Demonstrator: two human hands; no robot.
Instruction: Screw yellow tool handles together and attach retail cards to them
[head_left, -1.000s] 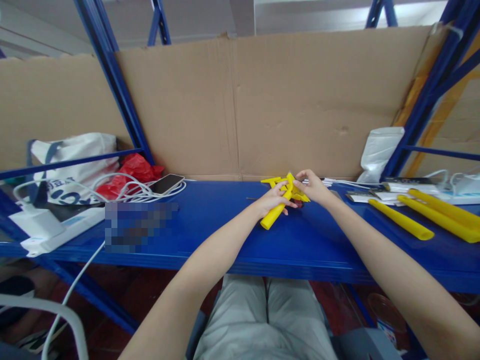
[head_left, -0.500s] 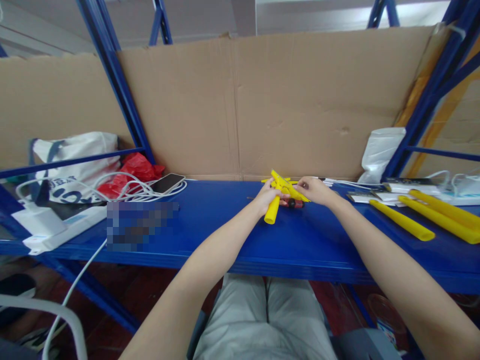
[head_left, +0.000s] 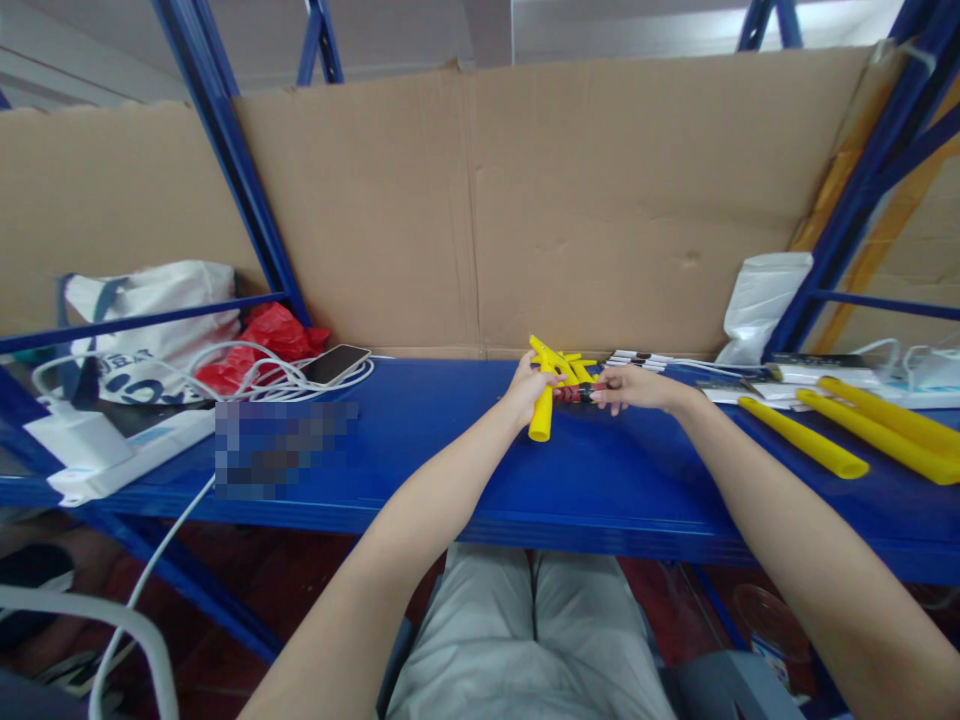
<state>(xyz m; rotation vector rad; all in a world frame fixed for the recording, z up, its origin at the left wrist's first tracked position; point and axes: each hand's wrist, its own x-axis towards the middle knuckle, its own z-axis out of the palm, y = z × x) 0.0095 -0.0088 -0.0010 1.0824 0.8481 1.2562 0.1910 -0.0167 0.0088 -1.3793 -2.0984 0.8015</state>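
My left hand [head_left: 529, 385] is closed round a yellow plastic tube [head_left: 540, 418], whose open round end points toward me and whose narrower yellow top part leans up and left. At the right, my right hand [head_left: 624, 388] has its fingers on the end of a red and black screwdriver [head_left: 581, 394] lying crosswise on the blue table; its front part is hidden behind the left hand and the tube. More small yellow plastic pieces [head_left: 582, 368] lie just behind the screwdriver, partly covered by my fingers.
Several yellow tubes [head_left: 806, 437] lie at the right. Behind my right hand are black and white strips [head_left: 637, 360]. To the left are a phone [head_left: 337, 366], coiled white cables, a red bag [head_left: 274, 345] and a power strip [head_left: 142, 458]. Cardboard [head_left: 360, 220] stands along the back.
My right hand has left the yellow piece beside the tube and moved down onto the screwdriver's end. My left hand and its tube have shifted slightly left.
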